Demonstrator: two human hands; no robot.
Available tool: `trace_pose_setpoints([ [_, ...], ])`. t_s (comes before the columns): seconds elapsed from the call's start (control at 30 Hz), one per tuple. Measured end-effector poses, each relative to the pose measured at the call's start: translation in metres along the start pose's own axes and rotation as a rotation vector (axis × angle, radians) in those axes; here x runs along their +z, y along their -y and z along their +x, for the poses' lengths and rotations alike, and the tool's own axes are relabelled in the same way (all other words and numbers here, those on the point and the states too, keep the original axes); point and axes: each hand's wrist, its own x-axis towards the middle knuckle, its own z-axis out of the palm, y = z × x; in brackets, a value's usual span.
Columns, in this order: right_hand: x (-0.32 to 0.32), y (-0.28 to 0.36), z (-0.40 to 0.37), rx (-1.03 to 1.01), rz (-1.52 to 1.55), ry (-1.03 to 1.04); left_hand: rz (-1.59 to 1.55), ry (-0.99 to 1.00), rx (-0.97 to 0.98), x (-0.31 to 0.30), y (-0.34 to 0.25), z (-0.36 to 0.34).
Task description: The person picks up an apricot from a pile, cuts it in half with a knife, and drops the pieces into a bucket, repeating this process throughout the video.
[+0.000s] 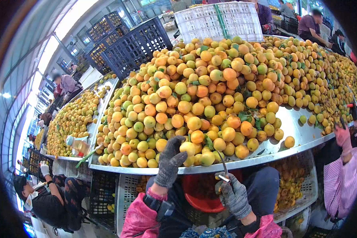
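My left hand (169, 164), in a dark grey knitted glove, has its thumb and fingers around a round yellow-orange fruit (187, 148) at the near edge of a large heap of fruit (190, 97). In my right hand (235, 196), gloved in lighter grey, is a small knife with a thin, curved blade (222, 158) pointing up toward the heap. Most of its handle is hidden by the fingers. The heap lies on a metal table (146, 171). Below, between my knees, stands a red basin (204, 202) with dark contents I cannot make out.
Crates of orange pieces (291, 184) stand under the table at right. A white crate (218, 20) and a dark crate (137, 45) sit behind the heap. A bottle (78, 146) lies at left. A co-worker's pink-gloved hand (342, 137) is at right; another person (47, 202) sits at left.
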Motion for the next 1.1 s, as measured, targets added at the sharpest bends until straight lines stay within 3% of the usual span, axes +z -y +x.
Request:
trace_pose_setpoints([
  [0.07,0.007,0.0,-0.002,-0.098,-0.065,0.056,-0.403,-0.039,-0.147,0.01,-0.009,-0.023],
  [0.17,0.015,0.008,-0.008,-0.006,-0.176,0.116,-0.829,-0.001,-0.361,0.034,-0.022,-0.058],
  [0.3,0.015,0.006,-0.015,-0.023,-0.325,0.112,-0.585,0.003,-0.295,0.055,-0.03,-0.087],
  [0.37,0.016,0.002,-0.019,-0.012,-0.325,0.11,-1.011,-0.041,-0.423,0.059,-0.033,-0.093],
  [0.4,0.016,0.001,-0.021,0.002,-0.317,0.109,-1.027,-0.02,-0.403,0.058,-0.034,-0.096],
  [0.5,0.023,0.005,-0.026,-0.171,-0.338,0.039,-1.016,-0.058,-0.402,0.063,-0.031,-0.106],
  [0.63,0.02,0.012,-0.029,-0.116,-0.311,0.101,-1.015,-0.087,-0.391,0.058,-0.032,-0.112],
  [0.7,0.01,0.002,-0.031,-0.078,-0.397,0.216,-0.832,0.038,-0.298,0.049,-0.031,-0.11],
  [0.83,0.006,0.008,-0.034,-0.141,-0.56,0.262,-0.879,0.068,-0.319,0.04,-0.036,-0.106],
  [0.9,0.001,0.016,-0.033,-0.079,-0.576,0.301,-0.63,0.161,-0.303,0.029,-0.03,-0.102],
  [0.97,-0.009,0.018,-0.029,-0.072,-0.603,0.366,-0.636,0.208,-0.328,0.016,-0.032,-0.096],
  [1.03,-0.018,0.022,-0.025,-0.066,-0.627,0.431,-0.387,0.35,-0.368,0.006,-0.034,-0.089],
  [1.1,-0.024,0.025,-0.023,-0.096,-0.788,0.52,-0.333,0.398,-0.435,-0.003,-0.035,-0.083],
])
